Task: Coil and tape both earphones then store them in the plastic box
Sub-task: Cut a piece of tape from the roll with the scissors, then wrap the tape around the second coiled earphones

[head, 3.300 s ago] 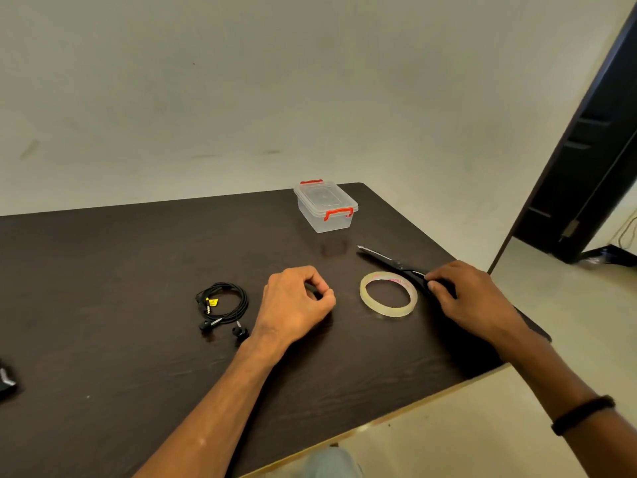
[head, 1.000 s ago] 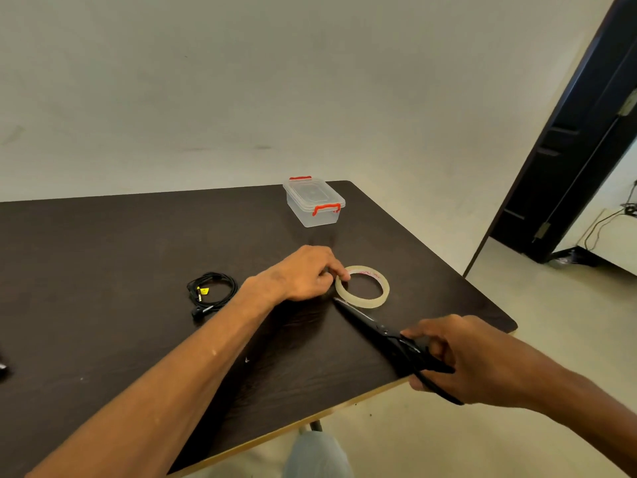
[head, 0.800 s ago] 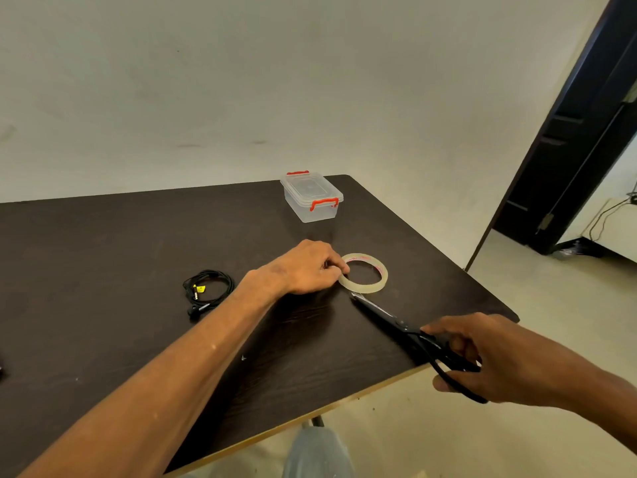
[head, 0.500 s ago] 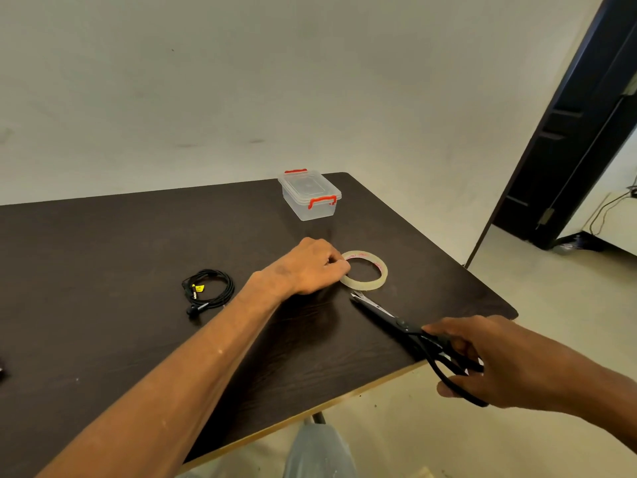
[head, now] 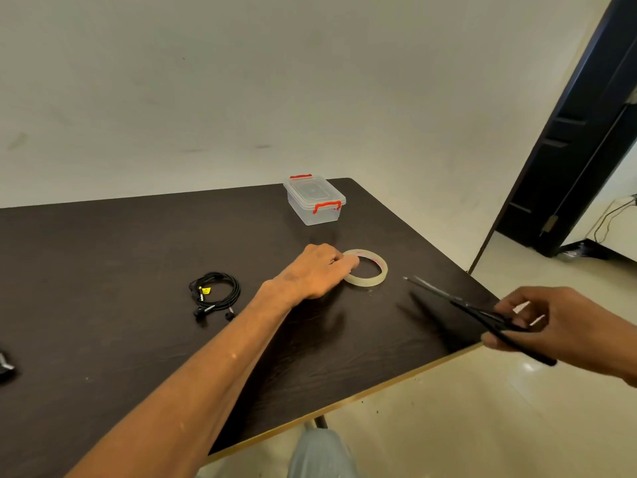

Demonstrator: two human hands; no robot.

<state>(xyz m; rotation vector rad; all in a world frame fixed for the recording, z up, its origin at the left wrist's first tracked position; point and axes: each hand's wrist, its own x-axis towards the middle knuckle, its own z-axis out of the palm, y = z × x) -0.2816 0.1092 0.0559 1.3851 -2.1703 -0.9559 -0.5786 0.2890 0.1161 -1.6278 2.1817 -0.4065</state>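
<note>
My right hand point(head: 565, 326) has pulled scissors point(head: 479, 313) back off tape point(head: 366, 268), fingers gripping handles. Left hand point(head: 315, 272) curled, fingertips pinching tape edge. One earphone point(head: 214, 294) coiled on table point(head: 103, 243); taping unclear. Box point(head: 314, 199) closed; storing remains.

The dark wooden table point(head: 138, 243) carries a lidded plastic box point(head: 314, 199), tape roll point(head: 367, 272) and coiled earphones point(head: 214, 293).

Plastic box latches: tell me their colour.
Red-orange, on the clear plastic box; the near latch shows best in the head view.
</note>
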